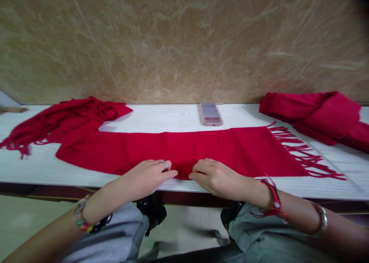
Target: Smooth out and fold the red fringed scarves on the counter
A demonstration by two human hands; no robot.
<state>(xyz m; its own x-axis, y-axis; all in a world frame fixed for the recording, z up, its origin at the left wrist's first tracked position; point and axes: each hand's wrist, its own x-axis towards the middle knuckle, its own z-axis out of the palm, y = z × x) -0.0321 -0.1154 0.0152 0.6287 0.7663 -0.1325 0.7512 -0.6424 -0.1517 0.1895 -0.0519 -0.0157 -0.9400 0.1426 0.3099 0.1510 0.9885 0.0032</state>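
A red scarf (239, 151) lies lengthwise along the white table, its fringed end (305, 151) spread toward the right. Its left part runs into a bunched red heap (77, 119) with fringe at the far left. My left hand (154, 172), with a ring on one finger, is closed at the scarf's near edge, thumb against curled fingers. Just to its right, my right hand (211, 174) pinches the same edge in a like way. A short stretch of scarf shows between the two hands. The fingertips are partly hidden.
Folded red cloth (311, 113) sits at the back right. A phone (211, 114) lies behind the scarf near the marble-patterned wall (184, 44). The white table (161, 117) ends just below my hands, with my legs under its front edge.
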